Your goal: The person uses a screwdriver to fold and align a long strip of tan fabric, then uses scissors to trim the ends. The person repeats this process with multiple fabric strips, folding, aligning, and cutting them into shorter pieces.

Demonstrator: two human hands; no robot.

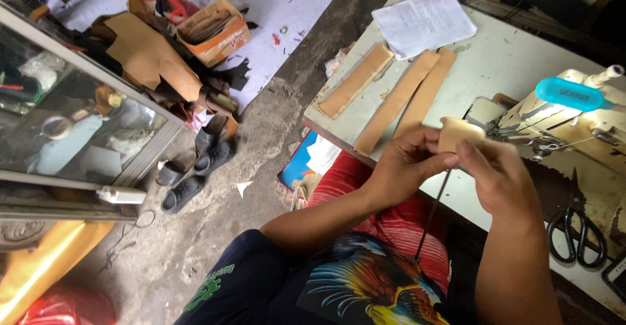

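Head view: the left hand [407, 163] and right hand [497, 172] meet above the lap, both pinching a small tan leather piece [458, 133] between fingers and thumbs, just before the sewing machine [574, 126]. Black scissors [576, 228] lie to the right. Farther off, tan leather strips [398, 100] and a paper sheet [424, 20] rest on the work table [515, 58].

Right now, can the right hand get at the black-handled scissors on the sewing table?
Probably yes: the black-handled scissors lie uncovered beside the right hand, nothing between them. But its fingers share a small tan leather piece with the left hand.
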